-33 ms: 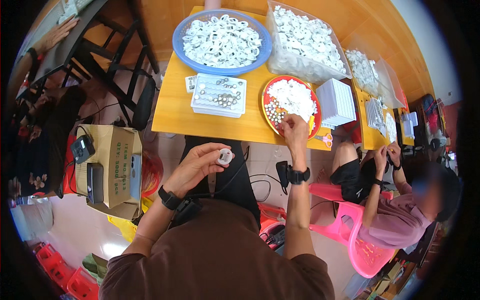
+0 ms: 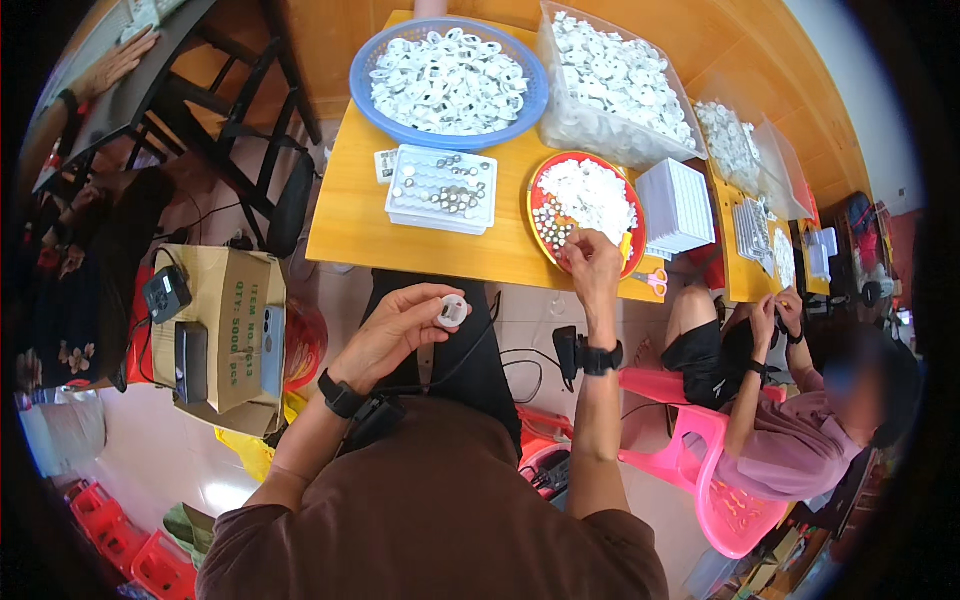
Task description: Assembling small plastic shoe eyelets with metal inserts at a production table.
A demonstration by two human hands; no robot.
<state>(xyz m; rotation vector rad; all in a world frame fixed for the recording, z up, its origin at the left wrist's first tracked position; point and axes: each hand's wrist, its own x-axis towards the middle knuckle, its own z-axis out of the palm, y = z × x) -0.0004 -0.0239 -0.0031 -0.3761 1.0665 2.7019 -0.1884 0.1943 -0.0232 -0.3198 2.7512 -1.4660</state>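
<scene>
Between the thumb and fingers of my left hand [image 2: 402,328] is a small round white plastic part [image 2: 453,311], held above my lap. My right hand [image 2: 594,262] reaches over the near edge of the red plate [image 2: 630,262] with its fingertips pinched together; what they hold, if anything, is hidden. Just beyond those fingertips lie several small round silver-and-dark pieces [image 2: 550,222]. A heap of small white pieces [image 2: 590,195] fills much of the plate. Left of it, a white tray [image 2: 440,218] carries several round metal pieces.
At the back of the table [image 2: 350,225] stand a blue basket [image 2: 372,112] and a clear bin [image 2: 610,135], both full of white parts. A white tray stack [image 2: 675,205] and scissors [image 2: 655,281] lie right. A co-worker [image 2: 770,430] sits right; a cardboard box [image 2: 235,330] stands left.
The white part in my left hand has tilted slightly. The whole view has shifted a little; my right hand stays at the plate.
</scene>
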